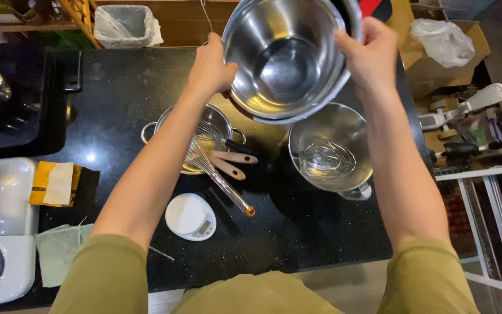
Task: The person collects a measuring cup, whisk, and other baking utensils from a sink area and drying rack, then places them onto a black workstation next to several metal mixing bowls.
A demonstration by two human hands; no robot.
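Above the black counter [117, 99], the left hand [210, 70] and the right hand [370, 52] each clasp the rim of a steel mixing bowl [286, 58], holding it up in the air and tilted so its open mouth faces the camera. A second rim shows under the first, so this looks like a nested stack; to handle it well, the thumbs should press over both edges so the inner bowl cannot slide out, and the stack should stay level as it moves. The bowl is polished, deep and round, with a flat base that mirrors the room, and it seems empty. Directly below it stands a mixer bowl [331, 145] with a wire whip inside. To its left sits a two-handled strainer [196, 136] holding a balloon whisk [219, 180] and wooden-handled tools. A round white kitchen scale [190, 216] lies nearer the body.
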